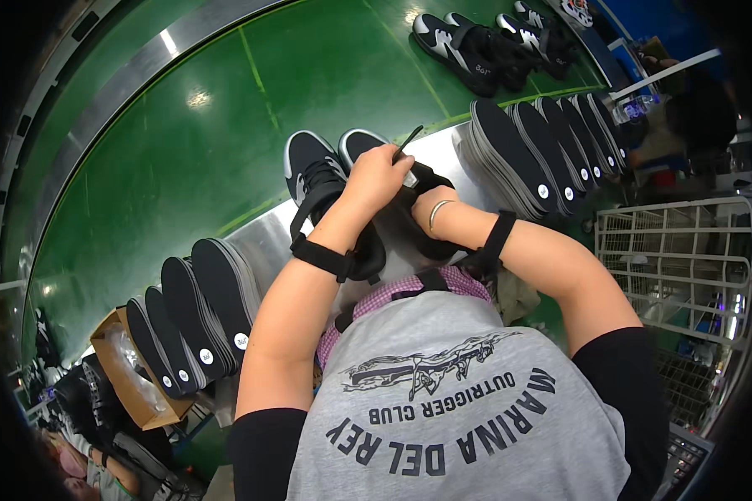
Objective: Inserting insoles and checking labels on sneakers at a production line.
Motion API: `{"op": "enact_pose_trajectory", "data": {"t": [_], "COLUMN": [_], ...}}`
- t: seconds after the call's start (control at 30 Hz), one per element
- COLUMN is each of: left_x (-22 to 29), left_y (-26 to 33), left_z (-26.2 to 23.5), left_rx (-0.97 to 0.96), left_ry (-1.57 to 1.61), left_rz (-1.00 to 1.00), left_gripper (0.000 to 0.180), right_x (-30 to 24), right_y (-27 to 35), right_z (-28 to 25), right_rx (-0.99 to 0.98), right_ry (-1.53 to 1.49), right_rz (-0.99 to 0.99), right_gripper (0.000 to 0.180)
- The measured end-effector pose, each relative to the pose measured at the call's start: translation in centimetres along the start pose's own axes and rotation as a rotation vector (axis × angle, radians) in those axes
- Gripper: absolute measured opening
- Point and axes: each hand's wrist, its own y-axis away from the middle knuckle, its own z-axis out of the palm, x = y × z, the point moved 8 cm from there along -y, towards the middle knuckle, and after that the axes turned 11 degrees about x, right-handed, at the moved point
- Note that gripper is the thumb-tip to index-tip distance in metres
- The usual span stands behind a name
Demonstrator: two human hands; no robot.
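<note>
Two black sneakers with silver-grey trim stand side by side at the metal edge in front of me, toes pointing away. Nearest to my left forearm is the left sneaker [313, 167], its laces and a loose black strap showing. My left hand [378, 177] is closed over the front of the right sneaker [361, 144], with a thin black strip [406, 144] sticking up past its fingers. At this shoe's opening is my right hand [434, 209], its fingers hidden by the dark upper. Both my forearms wear black bands.
Stacks of black insoles flank me, a left stack [226, 288] and a right stack [510, 154] among several. An open cardboard box [146, 409] sits at the left end. More sneakers [455, 50] stand on the green conveyor [184, 159]. A white wire rack [677, 259] is at right.
</note>
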Motion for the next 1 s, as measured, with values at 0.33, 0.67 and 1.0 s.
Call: {"op": "enact_pose_trajectory", "data": {"t": [0.33, 0.67, 1.0], "left_x": [0.3, -0.3, -0.4], "left_y": [0.1, 1.5, 0.8], "left_z": [0.3, 1.3, -1.0], "left_rx": [-0.022, -0.289, -0.099], "left_ry": [0.038, 0.281, 0.18], "left_rz": [-0.031, -0.248, -0.152], "left_gripper": [0.031, 0.025, 0.024], "right_x": [-0.1, 4.0, 4.8], "right_y": [4.3, 1.3, 5.8], "right_z": [2.2, 1.7, -3.1], "right_rx": [-0.194, 0.454, 0.466], "right_ry": [-0.21, -1.932, -2.357], "right_rz": [-0.124, 0.126, -0.368], "right_gripper": [0.065, 0.028, 0.012]}}
